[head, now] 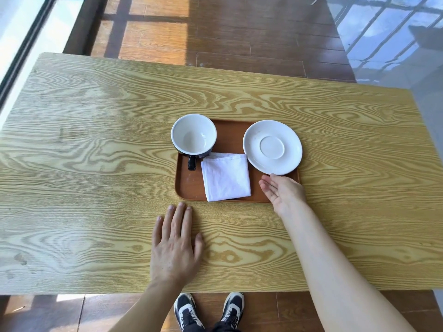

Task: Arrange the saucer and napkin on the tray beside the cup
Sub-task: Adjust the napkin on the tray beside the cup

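A brown tray (191, 188) lies in the middle of the wooden table. A cup (193, 135), white inside and dark outside, stands on its far left corner with the handle towards me. A folded white napkin (225, 176) lies flat on the tray next to the cup. The white saucer (272, 147) rests on the tray's far right part, its edge past the rim. My right hand (281, 191) hovers over the tray's near right corner, fingers apart, one fingertip at the saucer's near edge. My left hand (175, 243) lies flat on the table in front of the tray.
The light wooden table (96, 164) spreads wide to the left and right of the tray. Beyond its far edge is a dark plank floor (239, 32). My shoes (208, 310) show below the near edge.
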